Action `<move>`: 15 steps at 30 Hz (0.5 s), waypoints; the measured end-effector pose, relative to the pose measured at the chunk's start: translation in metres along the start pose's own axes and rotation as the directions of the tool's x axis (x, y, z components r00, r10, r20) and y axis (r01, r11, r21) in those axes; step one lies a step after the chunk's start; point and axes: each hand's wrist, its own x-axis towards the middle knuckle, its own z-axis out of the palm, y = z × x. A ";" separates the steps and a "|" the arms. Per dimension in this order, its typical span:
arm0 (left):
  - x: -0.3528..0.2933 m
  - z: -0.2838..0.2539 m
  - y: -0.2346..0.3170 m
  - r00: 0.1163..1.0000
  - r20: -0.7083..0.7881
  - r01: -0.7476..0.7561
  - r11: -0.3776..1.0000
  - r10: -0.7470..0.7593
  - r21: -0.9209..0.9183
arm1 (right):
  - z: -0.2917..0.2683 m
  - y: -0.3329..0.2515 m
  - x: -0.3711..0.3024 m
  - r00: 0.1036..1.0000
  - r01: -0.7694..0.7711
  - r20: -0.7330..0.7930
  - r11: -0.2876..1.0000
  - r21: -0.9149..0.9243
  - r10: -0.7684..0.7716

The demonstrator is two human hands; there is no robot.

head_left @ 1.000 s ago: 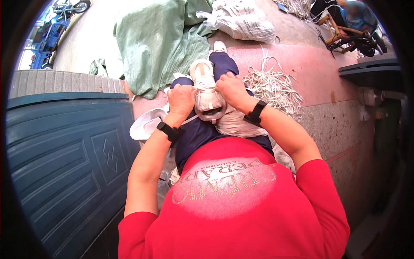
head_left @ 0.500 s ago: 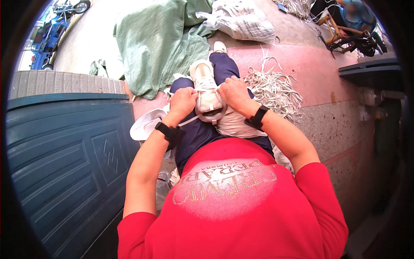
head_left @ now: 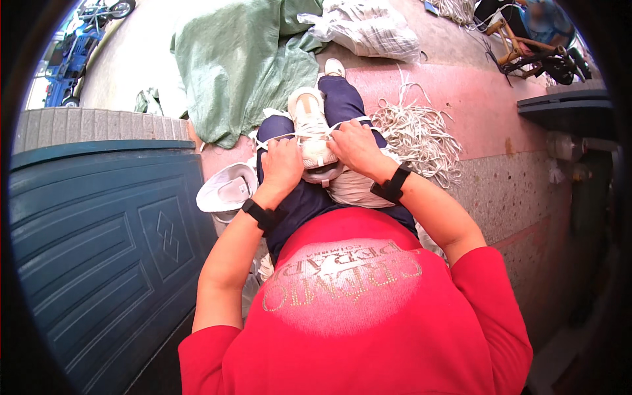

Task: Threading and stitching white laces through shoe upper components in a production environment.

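A pale cream sneaker (head_left: 308, 113) rests across my lap with its toe pointing away from me. White shoelace runs across its front and sticks out to both sides. At the shoe's left side my left hand (head_left: 283, 162) is closed, its fingertips gripping lace by the eyelets. My right hand (head_left: 356, 147) pinches lace at the right side, and a strand passes over its fingers. The fingertips of both hands are partly hidden. A bundle of white laces (head_left: 361, 189) lies on my lap under the right wrist.
Loose white laces (head_left: 421, 138) are heaped on the pink floor to the right. A white shoe-like piece (head_left: 229, 188) lies at the left. Beyond are a green tarp (head_left: 243, 72) and a stuffed plastic bag (head_left: 368, 29). A blue panelled door (head_left: 105, 257) stands along the left.
My left hand has drawn slightly nearer to me. Lace that trailed below it now extends beyond its knuckles. A strand now also stretches out past my right fingers. The sneaker stays on my lap.
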 end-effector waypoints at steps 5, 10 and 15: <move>0.011 -0.019 0.005 0.992 -0.079 -0.103 0.986 0.093 -0.132 | 0.012 0.006 -0.004 0.991 -0.040 -0.122 0.981 0.190 0.063; 0.083 -0.016 0.025 0.995 0.092 0.015 0.845 0.041 -0.535 | 0.018 0.007 -0.002 0.985 -0.015 -0.163 0.980 0.198 0.048; 0.114 -0.011 0.045 0.648 0.755 0.497 0.696 0.099 -0.518 | 0.025 0.008 0.002 0.973 0.053 -0.232 0.958 0.280 0.014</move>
